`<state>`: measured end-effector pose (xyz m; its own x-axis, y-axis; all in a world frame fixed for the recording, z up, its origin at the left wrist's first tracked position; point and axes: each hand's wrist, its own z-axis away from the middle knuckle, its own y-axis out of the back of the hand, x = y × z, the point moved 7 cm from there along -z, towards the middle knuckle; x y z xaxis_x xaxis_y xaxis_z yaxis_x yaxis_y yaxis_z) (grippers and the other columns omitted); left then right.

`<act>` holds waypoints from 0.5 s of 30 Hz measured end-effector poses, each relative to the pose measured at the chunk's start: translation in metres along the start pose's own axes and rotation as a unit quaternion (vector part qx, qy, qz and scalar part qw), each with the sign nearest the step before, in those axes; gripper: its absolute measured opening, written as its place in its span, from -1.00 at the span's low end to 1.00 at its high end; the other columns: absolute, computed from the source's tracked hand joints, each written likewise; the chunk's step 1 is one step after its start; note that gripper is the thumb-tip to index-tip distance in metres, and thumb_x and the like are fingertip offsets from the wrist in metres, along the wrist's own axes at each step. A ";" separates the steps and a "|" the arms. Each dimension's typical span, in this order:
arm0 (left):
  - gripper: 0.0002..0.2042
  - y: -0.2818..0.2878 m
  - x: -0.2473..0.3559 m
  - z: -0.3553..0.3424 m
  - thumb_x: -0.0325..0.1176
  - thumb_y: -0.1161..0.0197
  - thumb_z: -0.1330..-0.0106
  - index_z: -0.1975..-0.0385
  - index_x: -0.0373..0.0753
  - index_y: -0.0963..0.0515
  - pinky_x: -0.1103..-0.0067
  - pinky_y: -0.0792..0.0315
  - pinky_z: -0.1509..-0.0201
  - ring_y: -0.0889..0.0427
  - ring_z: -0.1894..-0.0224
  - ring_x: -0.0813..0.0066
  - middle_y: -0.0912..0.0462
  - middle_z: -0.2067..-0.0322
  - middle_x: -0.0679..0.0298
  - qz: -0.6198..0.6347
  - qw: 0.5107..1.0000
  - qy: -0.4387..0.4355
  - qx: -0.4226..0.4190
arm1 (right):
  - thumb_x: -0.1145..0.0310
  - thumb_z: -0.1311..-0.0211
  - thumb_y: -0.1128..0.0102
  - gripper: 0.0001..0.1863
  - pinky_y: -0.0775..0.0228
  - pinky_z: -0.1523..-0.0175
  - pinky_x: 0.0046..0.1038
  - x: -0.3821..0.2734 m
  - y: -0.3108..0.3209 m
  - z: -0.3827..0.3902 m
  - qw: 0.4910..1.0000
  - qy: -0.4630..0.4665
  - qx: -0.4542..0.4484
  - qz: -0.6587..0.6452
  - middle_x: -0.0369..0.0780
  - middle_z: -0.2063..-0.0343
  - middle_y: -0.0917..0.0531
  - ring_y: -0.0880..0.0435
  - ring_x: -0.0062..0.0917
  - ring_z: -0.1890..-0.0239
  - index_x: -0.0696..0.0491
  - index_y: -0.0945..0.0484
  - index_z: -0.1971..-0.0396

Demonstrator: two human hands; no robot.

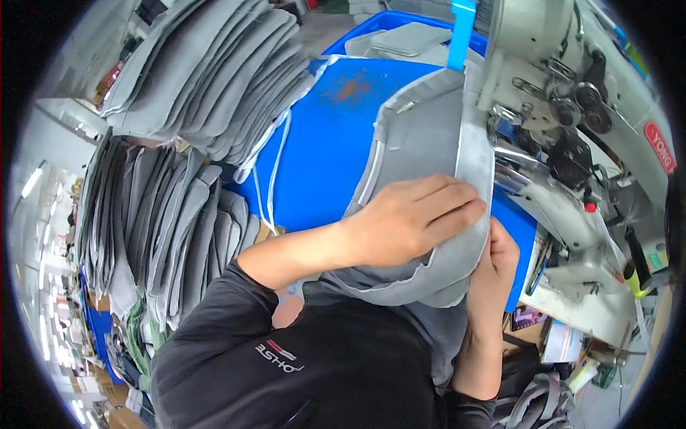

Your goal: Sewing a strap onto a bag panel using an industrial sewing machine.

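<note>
A grey fabric piece [418, 129] with a folded, padded border runs from a light blue strip [463, 32] at the sewing machine [586, 100] down toward my body. My left hand [414, 222] lies over its lower part, fingers bent together on the fabric near the long right edge. My right hand [493, 254] is closed on that edge lower down, its fingertips partly hidden by the fabric. The piece's lower end curves and bunches above my lap.
A blue work surface [307, 171] with white cords lies under the fabric. Tall stacks of grey pieces [200, 71] stand at the left, more lower down [143, 229]. A blue bin [375, 21] holds grey pieces behind. A pen [539, 268] and cluttered tools lie beside the machine.
</note>
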<state>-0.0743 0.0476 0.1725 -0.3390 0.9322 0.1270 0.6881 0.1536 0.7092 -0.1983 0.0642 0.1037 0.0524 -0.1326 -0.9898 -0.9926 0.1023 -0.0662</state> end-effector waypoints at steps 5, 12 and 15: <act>-0.58 -0.005 -0.012 -0.007 -0.46 -0.22 -0.02 0.02 -0.30 -0.58 0.47 -0.60 0.14 -0.66 0.11 0.23 -0.60 0.05 0.14 -0.011 0.999 0.017 -0.030 | 0.41 -0.53 0.08 -0.71 -0.23 0.35 -0.68 0.011 0.005 -0.015 0.999 -0.010 0.021 -0.040 -0.43 0.53 -0.49 -0.33 -0.83 0.44 0.18 -0.45 0.46; -0.52 -0.020 -0.041 -0.013 -0.48 -0.25 0.00 -0.04 -0.21 -0.54 0.47 -0.60 0.17 -0.65 0.12 0.25 -0.57 0.03 0.20 -0.036 0.997 0.037 -0.051 | 0.38 -0.54 0.10 -0.67 -0.20 0.37 -0.69 0.018 0.006 -0.043 0.997 -0.005 0.036 -0.065 -0.44 0.54 -0.46 -0.30 -0.84 0.45 0.14 -0.42 0.50; -0.47 -0.024 -0.049 -0.017 -0.49 -0.26 0.02 -0.09 -0.19 -0.50 0.48 -0.60 0.17 -0.63 0.09 0.25 -0.53 0.01 0.20 -0.049 0.995 0.044 -0.074 | 0.36 -0.55 0.10 -0.67 -0.21 0.36 -0.69 0.021 0.008 -0.054 0.997 -0.005 0.025 -0.073 -0.44 0.53 -0.46 -0.30 -0.85 0.45 0.14 -0.43 0.49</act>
<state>-0.0852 -0.0070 0.1617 -0.4592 0.8817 0.1082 0.5497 0.1864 0.8143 -0.2115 0.0090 0.0893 0.1978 -0.1403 -0.9702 -0.9674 0.1315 -0.2162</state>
